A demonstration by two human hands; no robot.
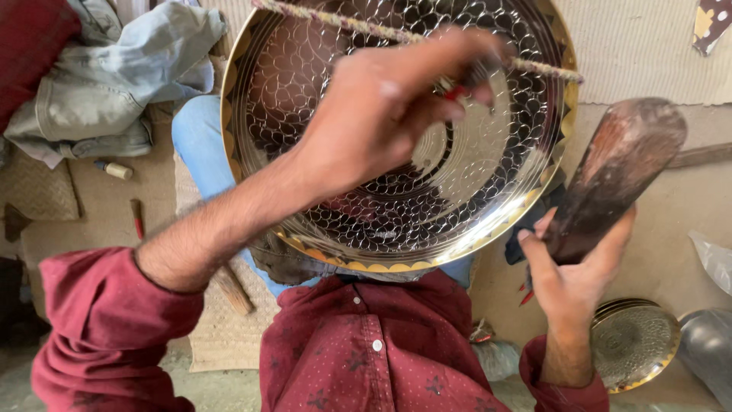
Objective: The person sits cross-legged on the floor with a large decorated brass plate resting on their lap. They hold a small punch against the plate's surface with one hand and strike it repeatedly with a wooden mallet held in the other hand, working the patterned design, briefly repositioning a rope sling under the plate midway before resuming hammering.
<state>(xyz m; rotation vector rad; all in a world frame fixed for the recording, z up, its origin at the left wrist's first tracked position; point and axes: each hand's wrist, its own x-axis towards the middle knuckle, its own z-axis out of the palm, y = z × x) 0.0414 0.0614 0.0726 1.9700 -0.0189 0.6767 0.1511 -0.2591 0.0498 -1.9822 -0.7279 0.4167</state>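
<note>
A large round metal tray (496, 175) with an engraved scale pattern and a brass scalloped rim leans on my lap, tied by a cord (366, 29) across its top. My left hand (389, 103) reaches over the tray's face and pinches a small thin tool with a red handle (457, 91) against the metal. My right hand (576, 267) grips a dark wooden mallet (618, 172), raised beside the tray's right edge. The tool's tip is hidden by my fingers.
Folded denim clothing (114, 69) lies at the upper left. A red-handled tool (137, 219) and a small cork-like piece (114, 169) rest on the mat. A smaller engraved plate (637, 343) and a grey metal bowl (705, 347) sit at the lower right.
</note>
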